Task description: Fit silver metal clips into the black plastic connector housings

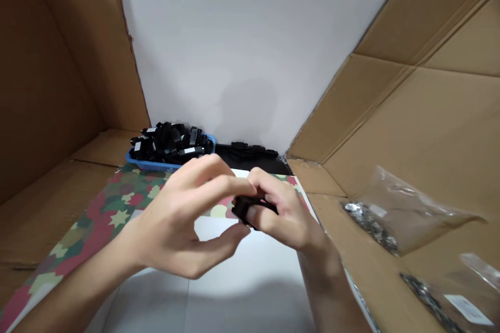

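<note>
A small black plastic part (241, 209) with a curved black band is held up above the white work surface. My right hand (287, 213) is closed around it, with the thumb pressed along its near side. My left hand (183, 213) reaches in from the left. Its index finger and thumb are curved into a pinch at the part's left end, one above and one below. The fingers hide much of the part, so its exact kind does not show.
A blue basket (154, 165) piled with black plastic parts (172, 140) stands at the back left. More black pieces (250, 151) lie beside it along the wall. Clear bags of small metal pieces (371, 226) rest at the right, and cardboard walls (429, 114) flank both sides.
</note>
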`<state>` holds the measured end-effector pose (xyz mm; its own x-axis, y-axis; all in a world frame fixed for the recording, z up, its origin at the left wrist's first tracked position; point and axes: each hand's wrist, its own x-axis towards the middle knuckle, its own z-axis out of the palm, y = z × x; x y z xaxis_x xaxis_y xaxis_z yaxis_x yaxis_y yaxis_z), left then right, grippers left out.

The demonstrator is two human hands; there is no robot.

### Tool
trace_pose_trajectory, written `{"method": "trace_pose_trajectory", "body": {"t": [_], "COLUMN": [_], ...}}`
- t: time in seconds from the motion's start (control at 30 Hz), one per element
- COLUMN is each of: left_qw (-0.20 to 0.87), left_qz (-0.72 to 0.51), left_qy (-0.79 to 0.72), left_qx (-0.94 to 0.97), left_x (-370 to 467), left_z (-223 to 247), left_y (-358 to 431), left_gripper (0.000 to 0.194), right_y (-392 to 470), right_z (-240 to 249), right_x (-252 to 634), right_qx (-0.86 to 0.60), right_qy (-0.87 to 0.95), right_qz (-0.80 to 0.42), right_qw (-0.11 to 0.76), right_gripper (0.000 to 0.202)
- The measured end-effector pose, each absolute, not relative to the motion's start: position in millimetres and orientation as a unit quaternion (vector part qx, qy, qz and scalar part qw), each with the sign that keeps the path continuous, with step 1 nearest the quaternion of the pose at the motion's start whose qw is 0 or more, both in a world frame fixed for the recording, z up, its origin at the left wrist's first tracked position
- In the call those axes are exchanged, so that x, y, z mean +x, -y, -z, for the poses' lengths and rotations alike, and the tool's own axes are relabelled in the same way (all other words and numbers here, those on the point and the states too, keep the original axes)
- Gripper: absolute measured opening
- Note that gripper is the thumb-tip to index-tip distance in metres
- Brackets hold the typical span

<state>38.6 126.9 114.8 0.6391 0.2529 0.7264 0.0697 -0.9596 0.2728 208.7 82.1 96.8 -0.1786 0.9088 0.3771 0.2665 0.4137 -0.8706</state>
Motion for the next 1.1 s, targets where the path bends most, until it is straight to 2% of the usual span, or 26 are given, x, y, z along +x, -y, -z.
{"method": "trace_pose_trajectory", "body": {"t": [0.17,0.27,0.37,0.57,1.1], "left_qw": [0.217,0.23,0.244,0.269,0.205], "left_qz": [-0.402,-0.393,-0.395,-0.41,-0.441], "left_qy": [-0.163,-0.187,-0.188,-0.158,-0.165], "left_qx": [0.874,0.871,0.865,0.857,0.858], "left_x": [37.9,39.2,40.1,41.4,46.4], "left_z": [-117.3,-118.1,-119.2,-117.2,-110.5], "left_y": [-130.3,-129.4,-129.1,-135.2,-136.7], "left_gripper": [0.012,0.007,0.008,0.009,0.01], "right_y": [-86.8,-87.8,-88.0,-89.7,-89.3], "right_z": [-91.9,-90.0,-89.5,-87.5,-87.3], "right_x": [205.5,203.8,203.3,202.7,205.9], "right_qx": [-0.395,-0.38,-0.373,-0.378,-0.446], "right_qy": [0.733,0.754,0.765,0.756,0.729], "right_qz": [-0.176,-0.067,-0.022,-0.021,-0.084], "right_qw": [0.524,0.531,0.525,0.534,0.513], "right_gripper": [0.009,0.015,0.018,0.018,0.011]}}
